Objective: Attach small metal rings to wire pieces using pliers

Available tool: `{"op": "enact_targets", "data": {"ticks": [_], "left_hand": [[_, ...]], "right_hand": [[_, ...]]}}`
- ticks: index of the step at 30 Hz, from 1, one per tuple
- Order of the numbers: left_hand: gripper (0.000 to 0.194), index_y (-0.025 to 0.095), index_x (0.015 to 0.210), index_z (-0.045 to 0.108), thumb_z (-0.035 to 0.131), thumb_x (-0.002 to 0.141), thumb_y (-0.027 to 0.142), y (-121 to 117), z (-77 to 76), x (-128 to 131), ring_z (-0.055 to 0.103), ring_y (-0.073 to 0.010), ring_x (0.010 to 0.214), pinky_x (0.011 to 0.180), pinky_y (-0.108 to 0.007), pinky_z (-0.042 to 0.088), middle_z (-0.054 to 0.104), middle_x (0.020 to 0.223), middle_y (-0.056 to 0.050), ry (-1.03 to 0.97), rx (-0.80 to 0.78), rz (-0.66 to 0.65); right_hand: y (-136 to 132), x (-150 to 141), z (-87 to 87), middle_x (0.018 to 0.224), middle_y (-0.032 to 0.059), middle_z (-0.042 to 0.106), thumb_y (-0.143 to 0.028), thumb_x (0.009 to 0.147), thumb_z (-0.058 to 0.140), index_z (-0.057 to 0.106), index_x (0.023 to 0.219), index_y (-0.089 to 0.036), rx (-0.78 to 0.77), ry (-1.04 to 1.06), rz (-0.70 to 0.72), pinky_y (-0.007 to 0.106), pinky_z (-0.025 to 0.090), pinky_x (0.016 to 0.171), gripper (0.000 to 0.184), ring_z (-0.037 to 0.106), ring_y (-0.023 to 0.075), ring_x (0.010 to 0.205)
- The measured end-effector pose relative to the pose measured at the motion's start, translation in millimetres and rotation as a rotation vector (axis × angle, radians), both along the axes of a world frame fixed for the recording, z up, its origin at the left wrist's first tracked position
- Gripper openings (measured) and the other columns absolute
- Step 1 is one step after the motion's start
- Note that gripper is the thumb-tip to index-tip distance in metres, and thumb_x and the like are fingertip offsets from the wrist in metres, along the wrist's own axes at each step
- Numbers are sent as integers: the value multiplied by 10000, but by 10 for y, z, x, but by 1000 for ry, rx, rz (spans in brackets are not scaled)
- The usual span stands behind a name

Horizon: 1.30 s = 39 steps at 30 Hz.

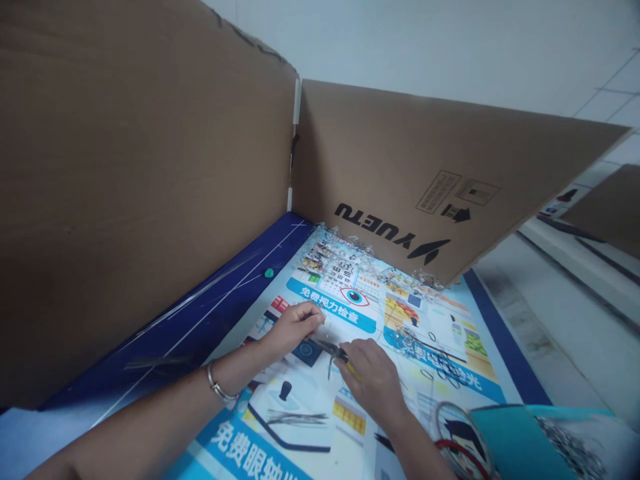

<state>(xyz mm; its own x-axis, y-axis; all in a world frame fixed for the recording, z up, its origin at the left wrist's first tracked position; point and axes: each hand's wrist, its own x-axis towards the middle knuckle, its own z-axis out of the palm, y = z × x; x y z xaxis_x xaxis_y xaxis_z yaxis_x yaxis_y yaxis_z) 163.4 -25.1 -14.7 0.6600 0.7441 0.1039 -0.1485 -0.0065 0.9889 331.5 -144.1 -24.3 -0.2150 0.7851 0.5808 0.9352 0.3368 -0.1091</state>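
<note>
My right hand (373, 380) is wrapped round pliers (331, 347) with yellow handles, their dark jaws aimed at my left fingertips. My left hand (298, 327), with a metal bracelet on its wrist, is closed in a pinch just beside the jaws. A thin wire (329, 368) shows at the pliers; the part inside my left fingers is too small to see well. Toward me on the printed sheet lies a bundle of straight wires (297, 418). Bent wire loops (440, 377) are scattered to the right of my right hand.
Tall cardboard panels (150, 167) stand at left and back. Many clear or shiny small pieces (350, 250) lie along the back panel's foot. A teal box (505, 433) with a heap of metal pieces (575, 447) is at lower right, near a round clear container (463, 433). Long wires (200, 290) lie left.
</note>
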Motion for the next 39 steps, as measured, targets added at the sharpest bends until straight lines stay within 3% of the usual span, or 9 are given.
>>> {"op": "enact_targets", "data": {"ticks": [4,8,14,26,39], "left_hand": [[221,149,670,483,517,783,335,14,-6,6,368,-64,489,476,-188,281,405,552,54,25,-2,8],[226,144,678,496,527,778,345,15,-49,15,376,-65,497,484,-187,290,426,553,50,28,3,-38],[235,145,701,506,546,761,368,-11,-72,12,392,-66,490,482,-187,306,444,545,48,-12,-52,-101],[251,150,682,489,572,732,382,-71,-39,37,385,-53,436,441,-179,295,419,516,67,48,-177,-106],[251,153,685,483,553,748,386,-76,-15,38,384,-56,448,455,-180,298,413,517,66,24,-125,-96]], "right_hand": [[-32,38,29,850,78,585,-197,770,564,544,1022,-184,90,60,90,342,450,686,253,540,182,787],[-17,56,39,847,79,577,-183,759,574,540,1014,-177,143,124,43,339,447,686,257,536,181,791],[19,42,63,799,66,571,-246,790,545,574,953,-175,88,-39,-43,324,421,683,180,527,174,760],[-19,37,140,815,68,575,-252,794,546,577,978,-177,109,-253,-65,324,386,702,201,500,183,787],[1,62,129,800,57,572,-264,806,530,581,949,-183,100,-203,-67,311,389,688,172,509,167,756]]}}
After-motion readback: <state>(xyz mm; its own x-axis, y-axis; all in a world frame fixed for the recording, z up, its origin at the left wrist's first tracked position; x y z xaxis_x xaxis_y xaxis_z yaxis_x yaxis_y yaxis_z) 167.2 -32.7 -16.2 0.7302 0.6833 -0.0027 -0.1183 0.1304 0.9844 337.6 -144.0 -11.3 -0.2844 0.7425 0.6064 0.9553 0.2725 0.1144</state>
